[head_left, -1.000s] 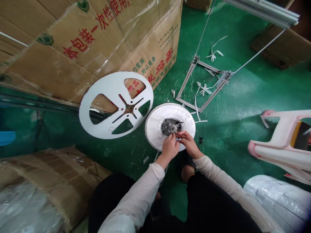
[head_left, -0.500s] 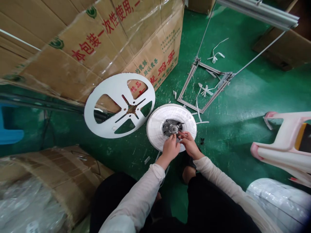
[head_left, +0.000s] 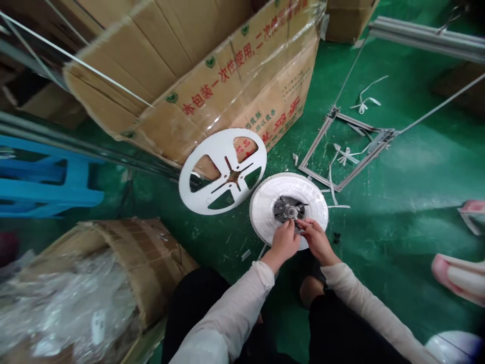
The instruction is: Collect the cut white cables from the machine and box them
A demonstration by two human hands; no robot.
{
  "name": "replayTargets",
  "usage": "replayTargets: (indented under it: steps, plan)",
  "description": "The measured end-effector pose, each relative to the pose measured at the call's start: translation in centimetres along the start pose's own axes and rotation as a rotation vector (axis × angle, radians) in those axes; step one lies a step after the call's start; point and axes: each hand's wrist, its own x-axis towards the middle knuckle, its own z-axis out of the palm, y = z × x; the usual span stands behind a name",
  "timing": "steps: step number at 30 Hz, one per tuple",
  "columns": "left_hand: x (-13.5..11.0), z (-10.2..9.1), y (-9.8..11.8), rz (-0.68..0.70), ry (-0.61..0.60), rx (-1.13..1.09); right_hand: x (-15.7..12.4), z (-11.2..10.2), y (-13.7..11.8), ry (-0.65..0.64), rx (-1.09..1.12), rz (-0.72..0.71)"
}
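Note:
A wide roll of white strap (head_left: 265, 207) lies flat below me, wound around a dark metal hub (head_left: 291, 210) with several small fittings. My left hand (head_left: 285, 241) has its fingers bent together at the hub's near edge. Close beside it, my right hand (head_left: 317, 239) pinches at the same spot. What the fingertips hold there is too small and covered to make out. A white slotted disc (head_left: 189, 194) with cut-out windows leans against a cardboard box, left of the roll.
The big cardboard box (head_left: 212, 96) stands behind the disc. A metal frame (head_left: 322, 149) with rods is at the right, with loose strap scraps (head_left: 345, 155). Lower left is a carton of clear plastic (head_left: 87, 298); a blue stool (head_left: 45, 177) stands further left.
My view has swung to the left, so everything sits further right in the picture. Both hands stay at the hub with hardly any change in pose.

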Motion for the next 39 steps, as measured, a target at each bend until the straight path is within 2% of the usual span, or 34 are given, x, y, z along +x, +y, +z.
replayTargets:
  steps: [4,11,18,26,32,35,37,39]
  plan:
    - [-0.1,-0.1,-0.1,0.022,0.004,-0.003,-0.1,0.3,-0.2,0.006,0.017,-0.011]
    - [-0.1,0.1,-0.1,0.016,0.025,0.02,0.4,0.7,-0.2,0.026,-0.016,0.055]
    - [-0.3,-0.5,-0.4,0.005,-0.017,0.01,0.1,0.3,-0.2,-0.061,-0.088,0.061]
    - [-0.2,-0.6,-0.1,0.015,-0.046,0.013,0.5,0.1,0.6,-0.024,-0.108,-0.002]
    - [-0.2,-0.7,0.3,0.006,-0.037,0.009,0.4,-0.1,-0.2,-0.077,-0.203,-0.003]
    - [-0.6,-0.6,0.7,0.009,-0.035,0.031,-0.3,0.3,-0.8,-0.075,-0.176,0.054]
    - [-0.7,-1.3,1.0,-0.001,-0.043,0.051,-1.0,0.8,-1.4,-0.084,-0.14,0.086]
    - [-0.7,-3.4,1.1,-0.053,-0.059,0.075,-1.7,1.2,-2.1,-0.095,-0.124,0.08]
